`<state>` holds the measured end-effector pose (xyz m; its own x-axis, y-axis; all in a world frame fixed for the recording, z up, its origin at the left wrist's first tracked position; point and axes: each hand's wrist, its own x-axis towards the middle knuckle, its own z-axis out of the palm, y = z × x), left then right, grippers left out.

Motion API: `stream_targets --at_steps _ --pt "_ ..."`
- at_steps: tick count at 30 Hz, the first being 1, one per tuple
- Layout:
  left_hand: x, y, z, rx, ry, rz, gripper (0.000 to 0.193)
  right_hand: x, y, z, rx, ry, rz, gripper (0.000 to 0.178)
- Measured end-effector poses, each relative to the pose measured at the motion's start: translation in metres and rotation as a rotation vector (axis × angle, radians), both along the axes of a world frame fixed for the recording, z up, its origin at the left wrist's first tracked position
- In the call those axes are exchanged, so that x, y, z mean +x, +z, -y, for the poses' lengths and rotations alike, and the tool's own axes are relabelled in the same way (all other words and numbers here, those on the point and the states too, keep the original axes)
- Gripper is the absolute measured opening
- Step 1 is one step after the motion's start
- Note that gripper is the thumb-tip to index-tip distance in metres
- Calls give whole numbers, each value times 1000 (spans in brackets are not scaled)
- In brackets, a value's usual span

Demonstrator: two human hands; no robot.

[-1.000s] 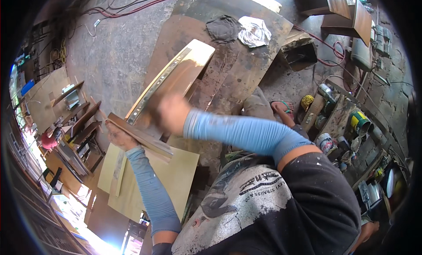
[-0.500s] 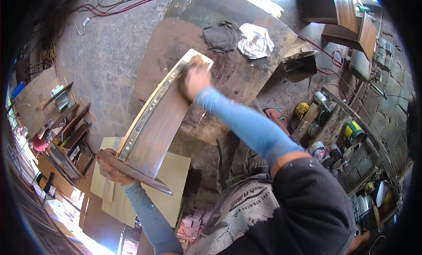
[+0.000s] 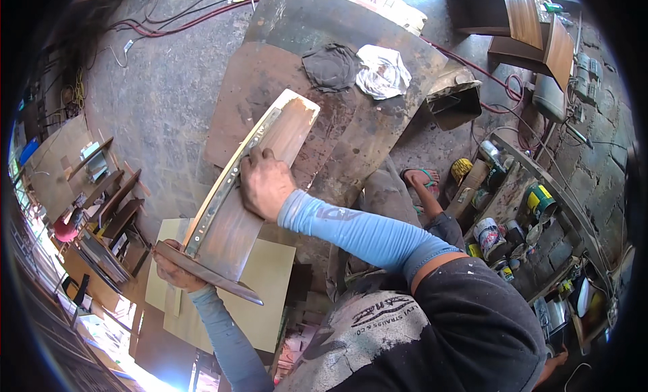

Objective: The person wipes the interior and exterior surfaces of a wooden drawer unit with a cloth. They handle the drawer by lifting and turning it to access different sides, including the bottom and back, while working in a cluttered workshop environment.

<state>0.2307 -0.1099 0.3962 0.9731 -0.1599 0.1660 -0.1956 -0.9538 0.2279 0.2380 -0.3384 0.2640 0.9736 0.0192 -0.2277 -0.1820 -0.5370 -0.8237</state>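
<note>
Drawer (image 3: 229,220) runs from lower left of centre to upper centre of frame, side face up. Whatever's under the right hand (image 3: 266,186) is hidden; left hand (image 3: 174,270) partly blocked by the front panel (image 3: 209,274). Frame corners black out. Drawer is brown wood, streaky grain, pale along the long edge; slim metal rail (image 3: 214,201) with holes. Crumpled dark rag (image 3: 331,66) and white rag (image 3: 383,71) on the stained surface (image 3: 368,135), upper centre. Left grip: closed on front panel's end. Right grip: fingers bent on drawer side, can't tell if holding anything.
</note>
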Motion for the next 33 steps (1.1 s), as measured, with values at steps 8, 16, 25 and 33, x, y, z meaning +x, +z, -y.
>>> stream_targets --at_steps 8,16,25,33 --pt "-3 -5 -36 154 -124 -18 53 50 -207 51 -153 -208 -81 27" --pt "-3 -13 -46 46 -154 26 45 7 -249 82 -264 -361 -439 32" --pt "-20 -9 -76 22 -9 -51 43 63 -275 109 47 36 -57 27" --pt "-31 -18 -98 -394 -3 -81 38 27 -188 49 60 -47 297 31"
